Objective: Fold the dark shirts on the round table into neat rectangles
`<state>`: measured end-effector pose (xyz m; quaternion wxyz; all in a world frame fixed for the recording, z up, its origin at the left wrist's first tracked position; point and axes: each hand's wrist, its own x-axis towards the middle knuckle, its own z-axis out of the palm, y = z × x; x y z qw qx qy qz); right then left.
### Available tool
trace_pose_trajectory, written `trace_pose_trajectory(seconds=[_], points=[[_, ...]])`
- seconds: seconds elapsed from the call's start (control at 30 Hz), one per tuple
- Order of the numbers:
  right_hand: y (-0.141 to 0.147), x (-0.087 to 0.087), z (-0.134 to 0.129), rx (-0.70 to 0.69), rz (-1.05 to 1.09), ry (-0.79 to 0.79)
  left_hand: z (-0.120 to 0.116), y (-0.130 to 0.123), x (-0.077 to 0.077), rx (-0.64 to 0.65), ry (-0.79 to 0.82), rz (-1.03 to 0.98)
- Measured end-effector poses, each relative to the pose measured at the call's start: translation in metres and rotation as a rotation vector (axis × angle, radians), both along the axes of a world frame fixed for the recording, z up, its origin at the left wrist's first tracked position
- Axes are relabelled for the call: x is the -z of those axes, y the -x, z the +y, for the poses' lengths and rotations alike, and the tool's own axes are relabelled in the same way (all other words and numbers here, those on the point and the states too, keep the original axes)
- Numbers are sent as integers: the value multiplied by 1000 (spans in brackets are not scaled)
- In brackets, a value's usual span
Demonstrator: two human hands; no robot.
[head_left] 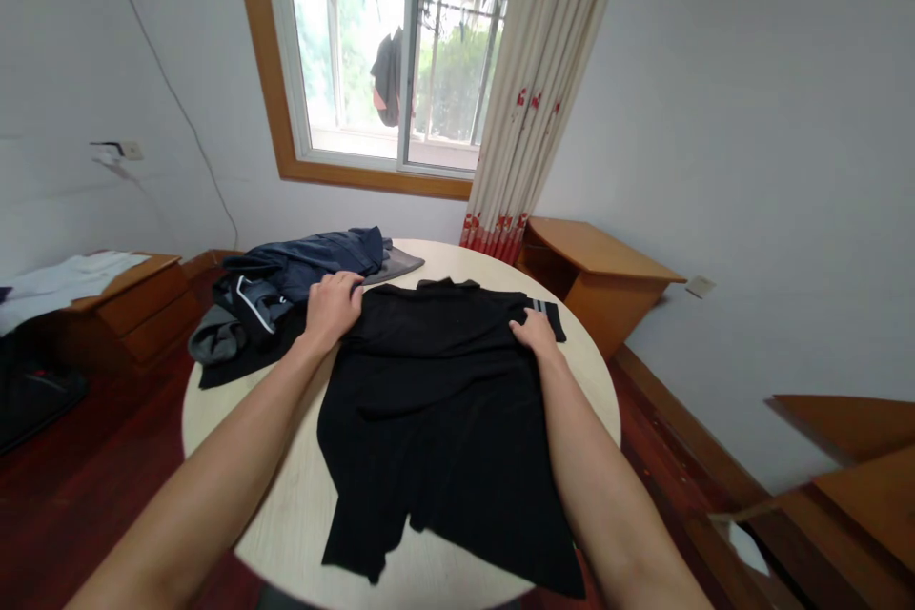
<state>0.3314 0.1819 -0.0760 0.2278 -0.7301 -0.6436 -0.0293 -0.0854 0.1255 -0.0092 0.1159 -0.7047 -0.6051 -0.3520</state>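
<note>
A black shirt (443,400) lies spread on the round pale table (286,496), its collar toward the window and grey stripes on the cuff at the right. My left hand (334,307) is closed on the shirt's upper left part. At the upper right, beside the striped cuff, my right hand (535,332) pinches the black fabric. The shirt's lower edge is uneven, with one part hanging over the near table edge at the right.
A pile of dark blue, grey and black clothes (307,262) sits at the table's back left. Beyond the table stand a wooden desk (593,253), a curtain (525,95) and a window. White cloth (71,281) covers a wooden cabinet (161,305) at the left.
</note>
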Motion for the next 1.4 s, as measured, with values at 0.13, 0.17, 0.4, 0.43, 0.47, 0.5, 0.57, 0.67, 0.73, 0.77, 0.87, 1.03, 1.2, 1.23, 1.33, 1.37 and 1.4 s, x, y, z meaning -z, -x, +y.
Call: trace_pose_trajectory(seconds=[0.13,0.17,0.4,0.43,0.47,0.5,0.57,0.67,0.73,0.77,0.87,1.03,1.2,1.23,1.33,1.37,1.4], points=[[8,-2,-3,-31,55,55,-12,-34,8,314,174,77],[11,-3,-4,-63,60,48,-13,-40,12,368,230,105],[25,-1,-10,-148,91,20,-12,-47,36,434,452,183],[26,-1,-10,-144,96,23,-12,-46,37,433,461,187],[26,-1,-11,-141,100,29,-12,-46,37,437,466,189],[27,-2,-12,-138,103,36,-11,-45,37,446,470,190],[29,-4,-13,-128,106,51,-10,-44,38,474,481,198],[33,-6,-16,-112,102,65,-8,-43,39,498,521,213],[37,-7,-18,-110,95,66,-8,-43,40,494,555,215],[39,-7,-19,-112,93,64,-7,-43,40,491,570,213],[46,-8,-23,-114,91,57,-8,-43,39,473,615,209],[57,-11,-29,-125,71,-14,-12,-43,34,443,705,214],[68,-17,-36,-223,29,-158,-17,-42,30,467,708,290],[70,-18,-38,-240,23,-175,-18,-42,29,479,696,320],[75,-18,-46,-275,6,-207,-25,-46,25,526,659,416],[76,-16,-49,-289,-3,-206,-28,-48,23,546,651,446],[77,-15,-52,-304,-12,-199,-32,-50,22,571,646,473]])
